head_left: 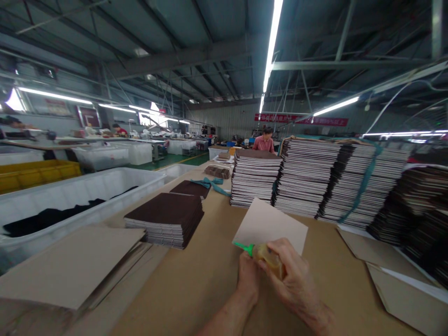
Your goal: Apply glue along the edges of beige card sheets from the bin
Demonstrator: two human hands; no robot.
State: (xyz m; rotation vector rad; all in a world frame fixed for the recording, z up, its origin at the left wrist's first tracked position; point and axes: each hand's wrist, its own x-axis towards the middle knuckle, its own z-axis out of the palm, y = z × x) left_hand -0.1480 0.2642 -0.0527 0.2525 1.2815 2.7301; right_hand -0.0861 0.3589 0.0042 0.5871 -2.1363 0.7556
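The right hand [296,275] grips a bottle [265,257] tilted sideways, presumably aiming its nozzle [247,248] along the sheet [269,223]. The left hand's [248,275] finger pose cannot be told.

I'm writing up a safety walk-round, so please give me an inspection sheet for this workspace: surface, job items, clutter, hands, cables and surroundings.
Surface: brown tabletop.
Job's things: pale sheet; squeeze bottle, its green nozzle pointing left, tip by the sheet's left corner; contact cannot be told.
Clutter: dark-topped stack and large loose sheets at left; tall stacks beyond the sheet.
Hands: right hand grips the bottle; left hand is beside it, fingers mostly hidden.
Cables: thin curved lines overhead at right, possibly cables.
Surroundings: white bin at left; co-worker behind the stacks.
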